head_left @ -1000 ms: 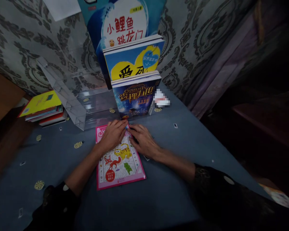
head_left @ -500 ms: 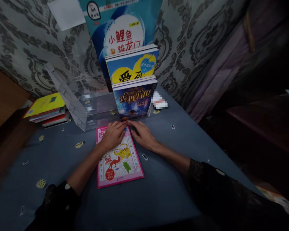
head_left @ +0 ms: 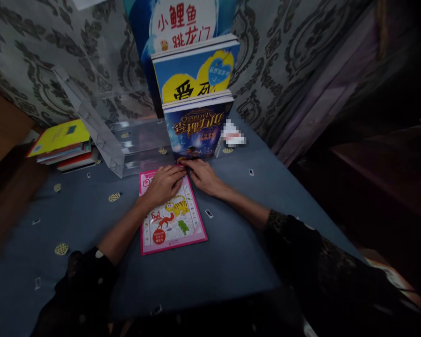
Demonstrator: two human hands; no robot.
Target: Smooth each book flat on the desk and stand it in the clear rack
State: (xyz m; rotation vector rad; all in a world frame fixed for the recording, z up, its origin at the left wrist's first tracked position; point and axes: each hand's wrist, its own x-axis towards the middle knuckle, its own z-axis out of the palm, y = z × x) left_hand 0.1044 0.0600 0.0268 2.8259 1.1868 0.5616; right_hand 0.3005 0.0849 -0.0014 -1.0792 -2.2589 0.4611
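A pink-bordered children's book point(head_left: 171, 224) with a tiger and a fox on its cover lies flat on the blue tablecloth. My left hand point(head_left: 164, 183) rests palm down on its upper part, fingers stretched toward the top edge. My right hand point(head_left: 204, 177) lies beside it at the book's top right corner, fingers flat and touching the left fingertips. Just beyond both hands a dark blue book point(head_left: 195, 132) stands upright in a clear acrylic rack point(head_left: 108, 135).
Behind the dark book stand a yellow-and-blue book point(head_left: 196, 77) and a tall blue-and-white book point(head_left: 182, 23) against patterned wallpaper. A stack of flat books point(head_left: 61, 150) lies at the left. The tablecloth point(head_left: 231, 252) runs to a dark drop at the right.
Both hands slid a little farther up the pink book toward the standing dark book. The camera shifted slightly; the book stays flat.
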